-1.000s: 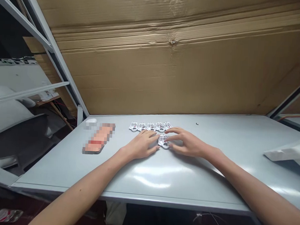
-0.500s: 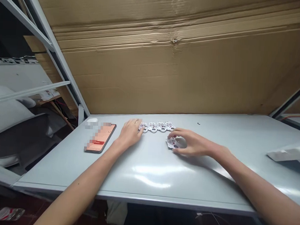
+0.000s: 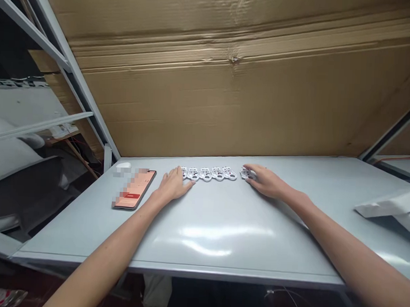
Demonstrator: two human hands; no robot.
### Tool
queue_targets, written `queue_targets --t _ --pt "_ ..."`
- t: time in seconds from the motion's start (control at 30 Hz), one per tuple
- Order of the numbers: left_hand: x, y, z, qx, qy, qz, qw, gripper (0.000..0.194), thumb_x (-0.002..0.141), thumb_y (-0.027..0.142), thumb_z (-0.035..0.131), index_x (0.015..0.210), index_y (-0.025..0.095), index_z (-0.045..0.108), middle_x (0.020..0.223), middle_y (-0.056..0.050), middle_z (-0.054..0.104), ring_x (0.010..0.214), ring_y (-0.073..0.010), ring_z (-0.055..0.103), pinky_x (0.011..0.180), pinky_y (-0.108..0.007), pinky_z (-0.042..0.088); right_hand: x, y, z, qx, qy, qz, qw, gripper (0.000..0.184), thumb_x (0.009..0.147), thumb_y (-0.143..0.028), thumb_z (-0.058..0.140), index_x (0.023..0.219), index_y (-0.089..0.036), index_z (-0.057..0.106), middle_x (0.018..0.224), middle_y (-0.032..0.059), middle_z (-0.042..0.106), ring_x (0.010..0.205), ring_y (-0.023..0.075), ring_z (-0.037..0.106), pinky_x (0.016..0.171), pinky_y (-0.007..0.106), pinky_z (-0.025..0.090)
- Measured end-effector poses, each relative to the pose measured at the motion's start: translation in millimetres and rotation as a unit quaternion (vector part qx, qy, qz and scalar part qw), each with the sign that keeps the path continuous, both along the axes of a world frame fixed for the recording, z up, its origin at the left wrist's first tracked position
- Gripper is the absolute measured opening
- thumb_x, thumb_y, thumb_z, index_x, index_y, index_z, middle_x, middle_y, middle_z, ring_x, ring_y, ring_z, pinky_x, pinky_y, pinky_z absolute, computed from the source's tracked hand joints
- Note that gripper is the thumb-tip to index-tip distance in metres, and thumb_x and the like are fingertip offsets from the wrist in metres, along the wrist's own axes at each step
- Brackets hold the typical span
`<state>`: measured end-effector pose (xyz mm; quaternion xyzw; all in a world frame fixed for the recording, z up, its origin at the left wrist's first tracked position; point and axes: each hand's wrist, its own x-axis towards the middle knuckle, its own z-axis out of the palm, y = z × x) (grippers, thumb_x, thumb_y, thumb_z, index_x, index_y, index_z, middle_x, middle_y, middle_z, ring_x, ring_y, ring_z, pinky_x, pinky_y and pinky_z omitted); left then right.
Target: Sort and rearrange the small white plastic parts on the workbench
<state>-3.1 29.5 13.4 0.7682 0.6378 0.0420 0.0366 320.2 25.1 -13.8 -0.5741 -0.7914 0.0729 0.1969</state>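
Note:
Several small white flat pieces (image 3: 206,174), each with a ring-shaped lower part and dark spots, lie side by side in a row on the grey shelf (image 3: 202,216). My left hand (image 3: 173,184) rests at the row's left end, fingers extended and thumb apart, partly covering the leftmost piece. Just beyond the row's right end, my right hand (image 3: 265,179) pinches another white flat piece (image 3: 246,173) between thumb and fingers, low at the shelf surface. Part of that piece is hidden by the fingers.
A phone (image 3: 135,190) with a lit screen lies left of my left hand, with a small white object (image 3: 123,166) behind it. White folded material (image 3: 389,204) lies at the right. A cardboard wall (image 3: 227,113) stands behind, and a metal frame post (image 3: 80,84) rises at the left.
My right hand has moved back and slightly right with the white piece, to the row's right end. My left hand has shifted slightly left, uncovering more of the row.

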Motion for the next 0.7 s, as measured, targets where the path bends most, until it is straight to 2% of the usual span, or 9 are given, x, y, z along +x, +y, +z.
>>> queue_targets --t 0.13,0.3,0.43,0.5,0.6,0.7 --pt "2.2 -1.0 -0.6 0.01 -0.011 -0.003 1.0 0.05 0.093 0.058 0.041 0.116 0.015 0.053 0.12 -0.019 0.064 0.12 -0.0365 0.057 0.093 -0.039 0.044 -6.4 8.2 -9.3 0.028 0.05 0.014 0.998 0.046 0.094 -0.036 0.044 0.137 -0.023 0.052 0.139 0.0114 0.059 0.127 0.033 0.055 0.104 0.049 0.046" --pt "1.9 0.7 -5.7 0.026 -0.01 -0.013 1.0 0.047 0.095 0.053 0.041 0.118 0.014 0.05 0.124 -0.021 0.061 0.123 -0.0359 0.054 0.094 -0.04 0.044 -11.0 14.7 -18.4 0.035 0.086 0.057 0.994 0.044 0.096 -0.034 0.041 0.138 -0.024 0.05 0.14 0.0096 0.059 0.127 0.029 0.056 0.106 0.047 0.046" --pt "-0.2 3.2 -10.9 0.039 -0.024 -0.025 0.999 0.05 0.096 0.052 0.041 0.126 0.012 0.047 0.131 -0.023 0.057 0.13 -0.0363 0.049 0.1 -0.043 0.042 -17.1 8.2 -16.9 0.056 0.056 0.065 0.995 0.047 0.096 -0.034 0.04 0.139 -0.021 0.05 0.145 0.0118 0.054 0.137 0.0311 0.045 0.111 0.051 0.041" --pt "-0.4 3.2 -12.5 0.043 -0.027 -0.023 0.998 0.057 0.096 0.052 0.04 0.134 0.01 0.043 0.14 -0.025 0.051 0.136 -0.0375 0.043 0.105 -0.046 0.038 -22.6 0.2 -13.1 0.069 0.04 0.058 0.995 0.046 0.095 -0.036 0.04 0.138 -0.022 0.053 0.144 0.0127 0.054 0.138 0.0327 0.044 0.112 0.053 0.04" --pt "2.4 -1.9 -12.6 0.049 -0.009 -0.002 0.999 0.067 0.097 0.05 0.042 0.145 0.004 0.032 0.153 -0.029 0.033 0.146 -0.0392 0.026 0.114 -0.05 0.027 -33.4 -13.6 -7.3 0.073 0.019 0.069 0.995 0.045 0.096 -0.038 0.041 0.135 -0.022 0.056 0.142 0.013 0.056 0.131 0.0325 0.051 0.109 0.052 0.043" --pt "9.5 -14.5 -10.0 0.028 0.022 -0.003 0.999 0.074 0.097 0.047 0.044 0.151 0.001 0.023 0.159 -0.03 0.019 0.15 -0.0399 0.013 0.117 -0.054 0.019 -43.9 -23.7 -5.2 0.073 -0.027 0.088 0.993 0.051 0.097 -0.044 0.04 0.139 -0.018 0.054 0.145 0.0148 0.053 0.137 0.0332 0.045 0.113 0.052 0.039"
